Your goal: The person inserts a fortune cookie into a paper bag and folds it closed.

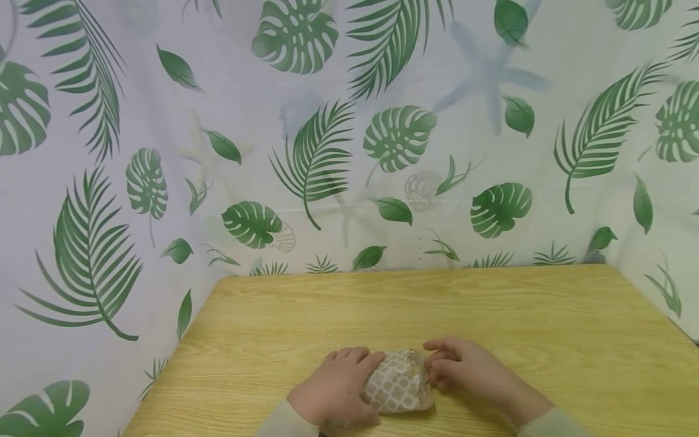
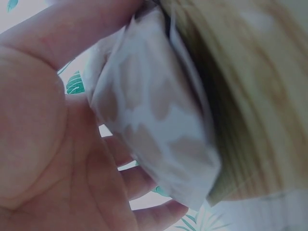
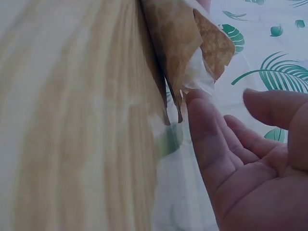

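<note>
Patterned pouch [image 1: 397,382]: right wrist alone shows its clear edge [image 3: 199,77]

No readable text — patterns only, no labels

A light wooden table [image 1: 491,315] fills the view from 4 to 8 o'clock. A white curtain [image 1: 218,109] printed with green palm and monstera leaves hangs behind it, from 9 through 12 to 3 o'clock.
</note>
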`<state>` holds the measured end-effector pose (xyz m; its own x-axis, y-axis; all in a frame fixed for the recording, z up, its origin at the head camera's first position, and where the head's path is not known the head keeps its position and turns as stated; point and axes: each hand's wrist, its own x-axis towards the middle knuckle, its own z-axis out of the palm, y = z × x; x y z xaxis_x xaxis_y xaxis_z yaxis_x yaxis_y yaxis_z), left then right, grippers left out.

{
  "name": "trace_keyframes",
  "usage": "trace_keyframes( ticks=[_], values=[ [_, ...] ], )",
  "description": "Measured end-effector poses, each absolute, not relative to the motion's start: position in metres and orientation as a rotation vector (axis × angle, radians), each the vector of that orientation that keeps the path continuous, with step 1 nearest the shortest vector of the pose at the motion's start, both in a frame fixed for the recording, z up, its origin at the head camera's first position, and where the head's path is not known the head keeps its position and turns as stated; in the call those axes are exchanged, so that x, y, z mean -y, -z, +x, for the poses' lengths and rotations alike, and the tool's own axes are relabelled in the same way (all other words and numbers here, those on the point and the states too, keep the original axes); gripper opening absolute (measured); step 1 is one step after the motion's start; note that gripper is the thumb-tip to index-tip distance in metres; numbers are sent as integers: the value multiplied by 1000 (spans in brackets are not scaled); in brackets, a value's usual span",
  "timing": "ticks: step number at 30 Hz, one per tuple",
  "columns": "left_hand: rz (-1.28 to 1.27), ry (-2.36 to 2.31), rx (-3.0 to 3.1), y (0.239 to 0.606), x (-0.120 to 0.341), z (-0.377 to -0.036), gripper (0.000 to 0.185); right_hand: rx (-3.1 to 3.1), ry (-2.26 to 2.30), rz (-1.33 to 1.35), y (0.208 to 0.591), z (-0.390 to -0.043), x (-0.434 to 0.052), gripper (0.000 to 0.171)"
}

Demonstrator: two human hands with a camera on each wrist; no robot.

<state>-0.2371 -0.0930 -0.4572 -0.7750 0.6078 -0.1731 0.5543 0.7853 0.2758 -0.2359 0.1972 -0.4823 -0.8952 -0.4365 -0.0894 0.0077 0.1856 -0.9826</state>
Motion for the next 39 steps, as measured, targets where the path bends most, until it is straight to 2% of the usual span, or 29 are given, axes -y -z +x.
trace_keyframes(
  ticks=[13,23,39],
  values=[
    [896,-275,-2737,455,93,-237,98,-2005,1897,-360,473,-227,-199,65],
    [902,-289,-2727,456,94,-238,99,-1950,1882,-436,468,-219,-191,64],
    [901,-331,-2708,460,94,-239,97,-2072,1753,-413,473,-227,-190,65]
  ],
)
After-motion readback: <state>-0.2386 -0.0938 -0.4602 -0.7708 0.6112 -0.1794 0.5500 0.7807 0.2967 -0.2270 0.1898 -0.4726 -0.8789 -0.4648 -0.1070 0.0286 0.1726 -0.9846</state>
